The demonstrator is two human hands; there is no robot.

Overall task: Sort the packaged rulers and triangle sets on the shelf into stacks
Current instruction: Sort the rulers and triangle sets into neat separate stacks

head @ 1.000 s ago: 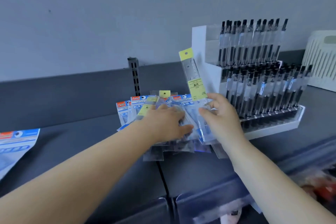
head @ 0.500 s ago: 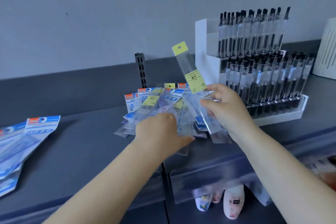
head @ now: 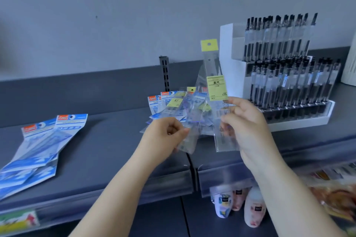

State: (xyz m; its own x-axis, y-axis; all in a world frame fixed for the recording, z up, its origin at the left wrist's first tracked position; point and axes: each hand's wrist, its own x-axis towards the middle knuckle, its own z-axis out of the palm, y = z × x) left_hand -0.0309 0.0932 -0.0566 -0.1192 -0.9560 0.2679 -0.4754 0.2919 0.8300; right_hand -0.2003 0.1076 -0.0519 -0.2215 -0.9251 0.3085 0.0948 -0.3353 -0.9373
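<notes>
Both hands now lifted, each hand pinching a packaged ruler (head: 215, 75).

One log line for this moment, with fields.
right hand: holds yellow-labelled clear ruler packet upright | left hand: pinches clear plastic packet

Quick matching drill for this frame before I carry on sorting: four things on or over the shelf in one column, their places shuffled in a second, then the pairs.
Things:
1. yellow-tagged ruler pack
2. blue-header pack stack
3. pen display rack
4. clear pack

Places:
A. shelf's left end
B. pinched by the left hand
C. held upright in the right hand
D. shelf's right side

Pairs: 1-C, 2-A, 3-D, 4-B
</notes>
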